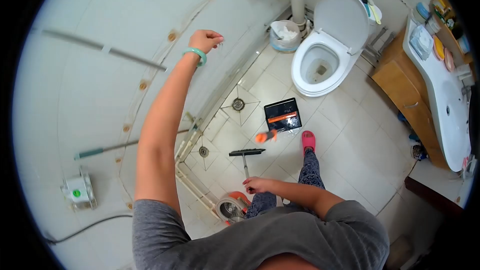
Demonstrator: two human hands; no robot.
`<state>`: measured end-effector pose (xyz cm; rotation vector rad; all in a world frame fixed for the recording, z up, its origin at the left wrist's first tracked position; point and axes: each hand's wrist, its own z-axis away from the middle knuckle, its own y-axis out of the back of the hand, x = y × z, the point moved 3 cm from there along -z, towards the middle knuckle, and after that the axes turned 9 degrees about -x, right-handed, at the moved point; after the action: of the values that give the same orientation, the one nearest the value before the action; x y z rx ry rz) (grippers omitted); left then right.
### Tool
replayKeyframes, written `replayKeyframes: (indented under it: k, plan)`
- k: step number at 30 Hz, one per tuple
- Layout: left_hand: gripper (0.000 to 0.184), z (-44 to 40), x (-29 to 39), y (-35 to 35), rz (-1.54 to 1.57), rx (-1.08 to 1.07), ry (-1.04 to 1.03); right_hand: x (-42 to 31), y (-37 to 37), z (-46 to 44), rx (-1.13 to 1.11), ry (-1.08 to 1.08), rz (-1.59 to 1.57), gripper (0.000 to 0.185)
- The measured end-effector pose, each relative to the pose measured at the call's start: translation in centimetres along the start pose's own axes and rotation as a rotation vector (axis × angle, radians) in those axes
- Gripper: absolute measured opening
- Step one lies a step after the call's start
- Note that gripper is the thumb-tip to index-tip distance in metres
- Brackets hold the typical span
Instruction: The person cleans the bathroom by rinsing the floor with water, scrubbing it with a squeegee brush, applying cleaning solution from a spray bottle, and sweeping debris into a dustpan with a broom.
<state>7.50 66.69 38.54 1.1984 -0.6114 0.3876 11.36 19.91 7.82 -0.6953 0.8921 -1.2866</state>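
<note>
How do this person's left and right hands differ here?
The left hand is held out, the left arm extended; the right hand grips a pole, the right arm bent. A green bangle rings the left arm; the right arm shows none. Both hands are ungloved.

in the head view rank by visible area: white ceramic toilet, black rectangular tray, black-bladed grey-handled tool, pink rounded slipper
1. White ceramic toilet
2. Black rectangular tray
Unsure: black-bladed grey-handled tool and pink rounded slipper look similarly small
</note>
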Motion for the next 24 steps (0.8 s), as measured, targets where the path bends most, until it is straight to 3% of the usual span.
replayKeyframes:
  k: [5, 13, 15, 21, 23, 24]
  plan:
    - [0.015, -11.6, 4.0, -4.2, 0.024, -0.013, 0.067, -2.4, 2.1, 1.4, -0.001, 0.046, -0.09, 0.031]
    - [0.016, -20.0, 7.3, -7.9, 0.176, 0.029, 0.103, -1.4, 5.7, 1.5, -0.066, 0.087, -0.021, 0.03]
    - [0.019, -22.7, 6.0, -8.6, 0.179, -0.007, 0.025, -1.7, 6.0, 1.7, -0.052, 0.079, -0.015, 0.03]
    - [0.033, -24.3, 9.6, -10.1, -0.224, 0.068, 0.106, -2.5, 6.6, 3.0, -0.004, 0.107, -0.09, 0.03]
    - [0.04, -26.1, 10.2, -11.2, -0.314, 0.118, 0.059, -1.5, 7.6, 1.4, -0.225, 0.102, 0.162, 0.033]
    - [0.04, -27.7, 9.9, -12.0, -0.261, 0.105, 0.077, -1.8, 7.9, 1.8, -0.188, 0.101, 0.17, 0.031]
